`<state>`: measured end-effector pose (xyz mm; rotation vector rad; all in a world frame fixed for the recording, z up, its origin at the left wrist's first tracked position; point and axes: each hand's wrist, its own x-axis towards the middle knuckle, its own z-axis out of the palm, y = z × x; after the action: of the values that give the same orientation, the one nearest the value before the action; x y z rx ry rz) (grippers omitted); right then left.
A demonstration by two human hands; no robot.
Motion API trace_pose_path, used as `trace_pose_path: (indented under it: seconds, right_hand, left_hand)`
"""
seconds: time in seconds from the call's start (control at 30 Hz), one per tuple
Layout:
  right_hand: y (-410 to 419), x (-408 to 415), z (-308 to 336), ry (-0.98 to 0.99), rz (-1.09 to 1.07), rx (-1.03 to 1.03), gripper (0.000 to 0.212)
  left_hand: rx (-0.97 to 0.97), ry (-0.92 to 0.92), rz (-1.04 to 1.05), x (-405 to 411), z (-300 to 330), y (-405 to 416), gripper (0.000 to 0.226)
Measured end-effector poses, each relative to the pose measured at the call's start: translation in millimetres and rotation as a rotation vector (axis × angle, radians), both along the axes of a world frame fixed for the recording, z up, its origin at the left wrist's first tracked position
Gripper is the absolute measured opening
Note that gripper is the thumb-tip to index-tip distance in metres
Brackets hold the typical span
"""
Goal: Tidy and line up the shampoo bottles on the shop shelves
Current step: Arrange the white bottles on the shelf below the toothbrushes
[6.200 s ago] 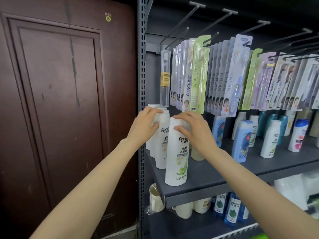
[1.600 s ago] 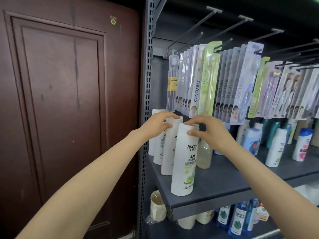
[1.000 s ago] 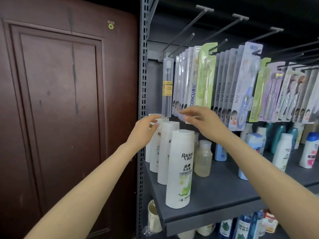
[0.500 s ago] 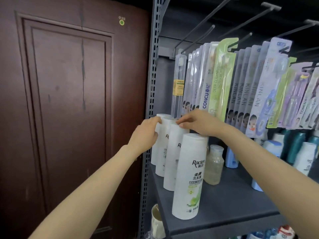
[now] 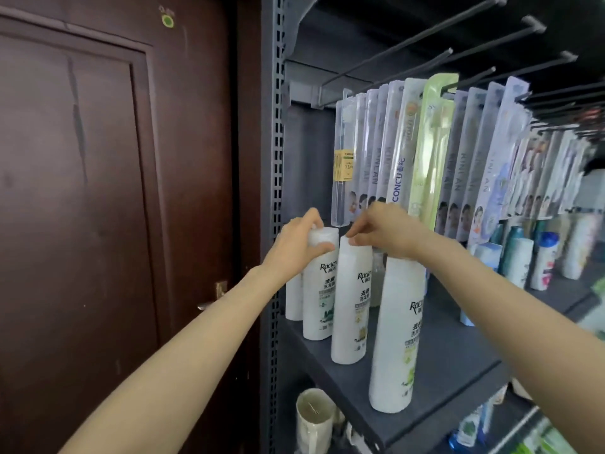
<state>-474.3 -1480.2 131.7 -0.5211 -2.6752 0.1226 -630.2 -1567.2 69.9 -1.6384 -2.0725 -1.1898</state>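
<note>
Two hands [image 5: 296,249] [image 5: 384,235] pinch neighbouring bottle caps [image 5: 322,239] [image 5: 355,249]; a hard nudge could topple the front bottle [image 5: 397,339] off the shelf [image 5: 435,371].

Both forearms were bare up to the frame's lower edge, no sleeve showing, and the left hand [image 5: 296,247] and right hand [image 5: 388,235] wore no glove, apparently without any ring, watch or wristband.

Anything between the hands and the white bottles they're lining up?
No. The left hand grips the second bottle's cap, and the right hand touches the third bottle's top. Nothing intervenes.
</note>
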Motion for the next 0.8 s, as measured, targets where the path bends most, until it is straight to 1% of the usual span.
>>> trace_pose_path:
  seconds: [0.1, 0.2, 0.37, 0.5, 0.57, 0.7, 0.8]
  right_hand:
    - [-2.5, -5.3, -1.1, 0.015, -0.055, 0.034, 0.017]
    - [-4.6, -8.4, -1.5, 0.022, -0.07, 0.041, 0.014]
    - [-6.2, -8.7, 2.4, -0.007, -0.055, 0.048, 0.011]
    - [-9.2, -5.0, 4.6, -0.034, -0.036, 0.04, 0.018]
    - [-16.7, -4.2, 2.5, -0.01, 0.004, 0.02, 0.023]
    - [-48.9, -11.2, -12.1, 0.049, 0.17, -0.071, 0.038]
    - [-69.6, -21.7, -29.7, 0.066, 0.268, -0.128, 0.04]
  left_hand:
    - [-0.111, 0.011, -0.024, 0.8, 6.0, -3.2, 0.04]
    - [-0.101, -0.024, -0.055, -0.8, 8.2, -15.7, 0.045]
    - [-0.083, -0.138, -0.047, 4.2, 9.2, -33.9, 0.041]
    - [0.008, -0.223, -0.021, 4.5, 8.8, -46.6, 0.034]
    - [0.06, -0.242, 0.007, 0.4, 9.9, -58.2, 0.032]
    - [0.192, -0.357, 0.009, -1.8, 14.3, -96.7, 0.027]
    - [0.25, -0.434, -0.015, -0.4, 12.9, -128.6, 0.027]
